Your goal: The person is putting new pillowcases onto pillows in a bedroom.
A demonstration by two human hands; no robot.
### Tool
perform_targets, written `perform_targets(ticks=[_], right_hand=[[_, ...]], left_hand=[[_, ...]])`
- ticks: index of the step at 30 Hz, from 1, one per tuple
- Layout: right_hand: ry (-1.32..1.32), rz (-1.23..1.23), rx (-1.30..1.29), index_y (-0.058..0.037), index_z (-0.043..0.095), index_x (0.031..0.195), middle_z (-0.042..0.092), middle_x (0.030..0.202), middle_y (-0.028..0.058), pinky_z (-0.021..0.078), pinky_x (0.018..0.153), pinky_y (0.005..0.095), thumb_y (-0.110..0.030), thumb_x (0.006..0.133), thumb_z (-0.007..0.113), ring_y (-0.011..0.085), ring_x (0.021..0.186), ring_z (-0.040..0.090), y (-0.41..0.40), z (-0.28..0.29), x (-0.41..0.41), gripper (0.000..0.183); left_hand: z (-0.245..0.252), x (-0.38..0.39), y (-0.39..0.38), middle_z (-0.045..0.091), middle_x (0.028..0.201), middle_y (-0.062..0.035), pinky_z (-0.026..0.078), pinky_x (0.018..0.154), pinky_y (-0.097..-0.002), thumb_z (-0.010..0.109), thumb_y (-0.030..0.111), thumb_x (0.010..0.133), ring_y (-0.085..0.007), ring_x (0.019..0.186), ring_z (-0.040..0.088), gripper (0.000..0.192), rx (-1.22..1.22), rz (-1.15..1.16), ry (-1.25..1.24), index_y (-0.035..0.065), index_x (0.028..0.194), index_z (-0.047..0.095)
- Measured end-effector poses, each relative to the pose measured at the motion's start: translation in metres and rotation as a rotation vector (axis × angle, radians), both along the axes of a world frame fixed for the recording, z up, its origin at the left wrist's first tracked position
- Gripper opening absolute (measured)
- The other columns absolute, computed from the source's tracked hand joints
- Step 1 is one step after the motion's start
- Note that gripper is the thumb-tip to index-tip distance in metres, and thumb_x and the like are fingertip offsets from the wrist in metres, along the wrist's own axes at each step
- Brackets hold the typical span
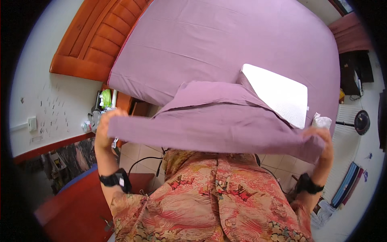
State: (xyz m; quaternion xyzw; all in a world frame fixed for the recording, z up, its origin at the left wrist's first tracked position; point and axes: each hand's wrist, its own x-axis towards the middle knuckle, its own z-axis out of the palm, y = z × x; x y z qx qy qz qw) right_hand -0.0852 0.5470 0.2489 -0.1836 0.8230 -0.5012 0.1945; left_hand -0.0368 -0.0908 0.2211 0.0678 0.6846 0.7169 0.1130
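A mauve fabric cover, perhaps a pillowcase, is stretched wide in front of my body. My left hand grips its left corner, and my right hand grips the right end. A folded opening or hem runs across the middle of the fabric, whose far part lies against the bed. On the bed rests a white foam pillow with a dimpled surface and a small tag. The cloth overlaps the pillow's left and lower edges; whether any of the pillow is inside it, I cannot tell.
A mauve sheet covers the bed, with an orange-brown wooden headboard at left. A small white bundle lies by the bed's near right edge. A nightstand holds a green tissue pack. Black cables cross the tiled floor.
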Motion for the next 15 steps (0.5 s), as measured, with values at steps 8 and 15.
perform_targets(ticks=[8, 15], right_hand=[[-0.720, -0.580, -0.779, 0.0093, 0.049, 0.127, 0.064, 0.113, 0.0173, 0.0550, 0.082, 0.0322, -0.047, 0.097, 0.050, 0.0201, 0.096, 0.066, -0.024, -0.167, -0.067, 0.064], [-0.571, -0.530, -0.678, 0.0053, 0.041, 0.136, 0.062, 0.118, 0.0151, 0.0522, 0.086, 0.0320, -0.025, 0.091, 0.062, 0.0208, 0.103, 0.063, -0.045, -0.140, -0.010, 0.058]], left_hand=[[-0.137, -0.106, 0.038, 0.065, 0.113, -0.0160, 0.052, 0.089, -0.0390, 0.051, 0.033, 0.098, -0.0237, 0.100, 0.065, 0.043, 0.413, 0.288, -0.766, -0.0048, 0.119, 0.057], [-0.089, -0.055, 0.063, 0.060, 0.124, -0.0135, 0.044, 0.100, -0.0345, 0.055, 0.031, 0.096, -0.0198, 0.116, 0.056, 0.049, 0.297, 0.264, -0.691, -0.0031, 0.131, 0.050]])
